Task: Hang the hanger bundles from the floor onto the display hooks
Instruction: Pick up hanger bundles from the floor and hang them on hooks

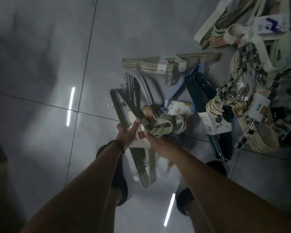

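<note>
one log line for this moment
phase: pickup | left hand: grips grey hanger bundle | right hand: grips it | other bundles: on floor

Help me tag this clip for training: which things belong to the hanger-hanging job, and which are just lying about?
Job:
- left hand and right hand, both gripping the held hanger bundles
- cream bundle, dark green bundle and clip-hanger pile on the floor

Lying about:
- dark shoes
- wrist band
- light reflection
</note>
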